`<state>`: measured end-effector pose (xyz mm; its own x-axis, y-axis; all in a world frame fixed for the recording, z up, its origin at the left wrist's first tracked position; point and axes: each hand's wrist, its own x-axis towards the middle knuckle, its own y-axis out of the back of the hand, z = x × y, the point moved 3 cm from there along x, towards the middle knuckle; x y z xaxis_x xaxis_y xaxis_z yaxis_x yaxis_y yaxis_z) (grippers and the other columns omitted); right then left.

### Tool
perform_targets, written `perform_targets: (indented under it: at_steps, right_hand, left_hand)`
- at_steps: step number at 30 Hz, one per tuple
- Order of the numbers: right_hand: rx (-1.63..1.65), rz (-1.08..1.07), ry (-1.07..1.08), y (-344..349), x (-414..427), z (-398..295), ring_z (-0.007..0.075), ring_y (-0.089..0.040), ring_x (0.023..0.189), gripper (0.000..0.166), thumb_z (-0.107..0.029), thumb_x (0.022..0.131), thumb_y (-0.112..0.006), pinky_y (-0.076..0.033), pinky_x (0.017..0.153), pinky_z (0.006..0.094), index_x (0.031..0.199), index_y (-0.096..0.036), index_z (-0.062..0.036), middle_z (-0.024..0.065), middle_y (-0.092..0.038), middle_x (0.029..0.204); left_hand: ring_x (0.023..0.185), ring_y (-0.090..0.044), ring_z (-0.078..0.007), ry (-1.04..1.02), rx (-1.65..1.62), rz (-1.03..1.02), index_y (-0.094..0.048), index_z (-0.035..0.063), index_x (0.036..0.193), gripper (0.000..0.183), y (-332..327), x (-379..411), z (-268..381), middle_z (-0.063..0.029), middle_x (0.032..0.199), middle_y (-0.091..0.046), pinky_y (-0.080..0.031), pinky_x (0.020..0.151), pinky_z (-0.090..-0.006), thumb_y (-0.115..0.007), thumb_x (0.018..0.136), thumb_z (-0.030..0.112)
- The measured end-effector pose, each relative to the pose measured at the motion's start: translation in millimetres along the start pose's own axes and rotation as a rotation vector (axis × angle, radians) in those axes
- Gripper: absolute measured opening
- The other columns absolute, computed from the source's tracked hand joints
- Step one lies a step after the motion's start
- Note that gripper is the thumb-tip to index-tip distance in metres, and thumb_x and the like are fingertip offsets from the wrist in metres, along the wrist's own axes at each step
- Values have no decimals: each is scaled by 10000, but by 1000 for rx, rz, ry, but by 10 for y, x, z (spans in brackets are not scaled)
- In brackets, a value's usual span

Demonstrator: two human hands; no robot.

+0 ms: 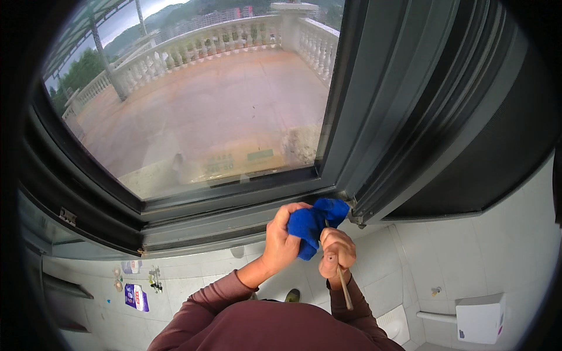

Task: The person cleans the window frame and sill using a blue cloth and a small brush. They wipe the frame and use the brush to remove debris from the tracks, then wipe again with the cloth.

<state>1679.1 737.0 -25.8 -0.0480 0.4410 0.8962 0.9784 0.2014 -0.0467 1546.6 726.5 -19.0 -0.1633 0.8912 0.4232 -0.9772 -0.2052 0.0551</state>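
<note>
At the lower right corner of the grey window frame [246, 199], my left hand [283, 239] grips a blue cloth [305, 223]. The cloth is bunched, and its far end lies against the frame's corner by the hinge. Close on the right, my right hand [338, 252] is closed around a thin wooden stick [345, 289]. One end of the stick presses into the cloth, while the other points down towards my body. Behind the glass pane [210, 114] a terrace with a white balustrade shows.
A dark screen panel [474, 153] stands out at the right, its metal frame edge near my right hand. Below are a tiled floor, a squat toilet [395, 324], a white cistern [480, 318] and a purple and white packet [136, 297].
</note>
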Motion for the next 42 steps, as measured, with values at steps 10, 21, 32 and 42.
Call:
perform_targets:
  at_steps: [10,21,32,42]
  right_hand:
    - [-168,-287,205,6,373,259,264,-434,466,351,-127,771,-606,-375,454,348,530,-365,-46,92,-381,542]
    - [-151,-522,153,-124,499,440,281,-413,433,363,-109,748,-641,-340,418,354,524,-362,-51,99,-344,516]
    - [-212,-559,193,-150,530,411,296,-439,456,314,-68,732,-623,-362,439,368,528,-386,-42,118,-383,533]
    - [6,-118,-37,-184,319,480,209,-395,431,374,-166,882,-491,-286,413,293,565,-355,-23,95,-378,518]
  left_hand:
    - [787,-615,-239,94,85,-21,-509,-3,1062,265,-6,-116,-45,-148,898,-623,-486,725,-316,-534,798,-4]
    - [764,-574,-236,181,108,-26,-532,1,1019,290,25,-123,-180,-153,844,-577,-467,715,-307,-483,742,-71]
    - [859,-575,-384,148,83,-25,-536,3,1031,318,131,-118,-81,-202,923,-575,-467,769,-370,-516,722,-66]
    - [877,-571,-390,46,161,-42,-549,0,1039,333,303,-268,-104,-193,926,-580,-467,762,-387,-522,712,-53]
